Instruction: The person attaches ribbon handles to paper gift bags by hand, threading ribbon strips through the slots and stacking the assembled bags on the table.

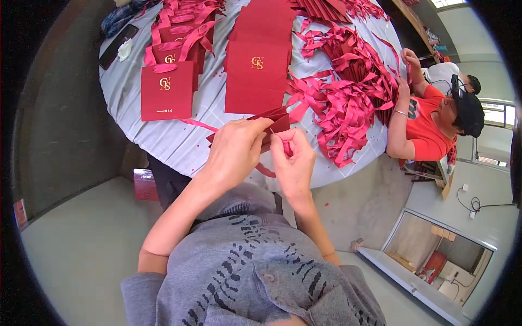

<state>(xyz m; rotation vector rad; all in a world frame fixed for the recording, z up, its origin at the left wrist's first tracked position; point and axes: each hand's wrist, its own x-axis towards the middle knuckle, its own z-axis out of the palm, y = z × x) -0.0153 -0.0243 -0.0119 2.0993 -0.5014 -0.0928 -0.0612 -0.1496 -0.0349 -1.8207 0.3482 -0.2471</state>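
My left hand is closed on a dark red paper gift bag, held at the table's near edge, its opening tilted toward me. At the bag's edge, my right hand is pinched around a small red tool with a thin tip against the paper; its exact kind is partly hidden by my fingers. A pink ribbon runs out from under my left hand to the left. Another loop of ribbon hangs below the bag, between my hands.
Finished-looking red bags with ribbon handles stand in a row at left. Flat red bags lie stacked in the middle. Tangled pink ribbons heap at right. A dark phone lies far left. A co-worker in red works at right.
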